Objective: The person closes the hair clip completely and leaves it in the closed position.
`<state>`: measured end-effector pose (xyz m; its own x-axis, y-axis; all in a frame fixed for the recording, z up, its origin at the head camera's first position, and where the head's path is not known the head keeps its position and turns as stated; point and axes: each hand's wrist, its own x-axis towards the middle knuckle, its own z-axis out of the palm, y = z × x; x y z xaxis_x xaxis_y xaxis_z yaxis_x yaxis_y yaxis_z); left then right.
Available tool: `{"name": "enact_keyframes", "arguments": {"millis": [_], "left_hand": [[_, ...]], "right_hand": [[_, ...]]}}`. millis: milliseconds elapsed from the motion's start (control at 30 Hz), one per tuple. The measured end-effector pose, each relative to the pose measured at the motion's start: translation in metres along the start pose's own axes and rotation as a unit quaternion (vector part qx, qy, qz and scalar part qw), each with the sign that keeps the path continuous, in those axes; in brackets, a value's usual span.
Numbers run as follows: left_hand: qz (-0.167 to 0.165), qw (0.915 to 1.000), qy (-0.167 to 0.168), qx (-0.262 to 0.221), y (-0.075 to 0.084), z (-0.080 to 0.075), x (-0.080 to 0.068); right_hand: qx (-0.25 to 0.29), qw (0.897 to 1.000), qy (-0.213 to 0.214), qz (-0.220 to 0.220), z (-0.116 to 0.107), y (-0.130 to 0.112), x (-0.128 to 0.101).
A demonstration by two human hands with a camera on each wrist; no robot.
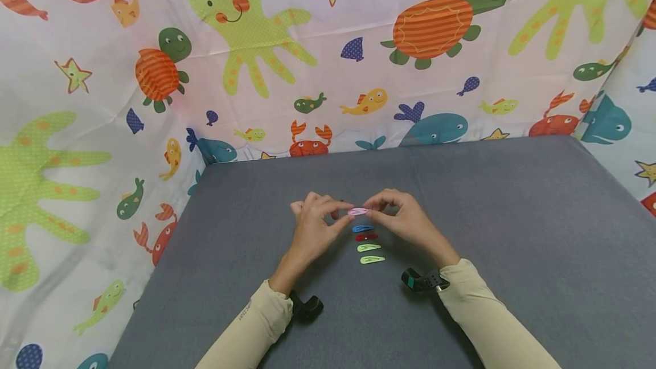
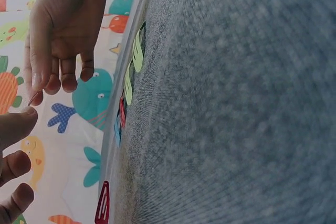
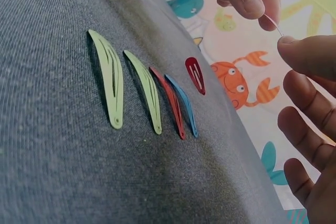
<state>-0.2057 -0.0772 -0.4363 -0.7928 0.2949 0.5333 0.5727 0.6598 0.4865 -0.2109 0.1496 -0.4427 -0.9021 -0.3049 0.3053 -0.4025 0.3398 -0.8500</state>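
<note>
A pink snap hair clip (image 1: 358, 211) is held above the table between both hands. My left hand (image 1: 314, 226) pinches one end between thumb and index finger, and my right hand (image 1: 405, 218) pinches the other end. In the wrist views the clip shows only as a thin edge. Below it lie a blue hair clip (image 1: 363, 228), a red hair clip (image 1: 366, 237) and two light green hair clips (image 3: 109, 80), (image 3: 146, 92), lined up in a column. Another dark red hair clip (image 3: 195, 75) lies apart from them, mostly hidden by the left hand in the head view.
The clips lie on a grey cloth-covered table (image 1: 512, 232). A white curtain (image 1: 359, 90) printed with sea animals stands behind the table and at its sides. A dark wrist strap (image 1: 425, 280) is on the right wrist, and a dark device (image 1: 307, 307) on the left.
</note>
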Motion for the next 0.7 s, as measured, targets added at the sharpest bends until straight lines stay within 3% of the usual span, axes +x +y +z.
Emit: {"name": "enact_keyframes", "arguments": {"millis": [467,700], "left_hand": [[-0.017,0.9997,-0.016,-0.001,-0.0013,0.0013,-0.0017],[-0.048,0.9977,-0.048,0.002,-0.0028,0.003,-0.0019]], "right_hand": [[-0.05,0.998,-0.001,-0.036,0.0029,0.0026,-0.0003],[-0.1,0.994,0.005,-0.053,0.0058,0.0044,0.0007]]}}
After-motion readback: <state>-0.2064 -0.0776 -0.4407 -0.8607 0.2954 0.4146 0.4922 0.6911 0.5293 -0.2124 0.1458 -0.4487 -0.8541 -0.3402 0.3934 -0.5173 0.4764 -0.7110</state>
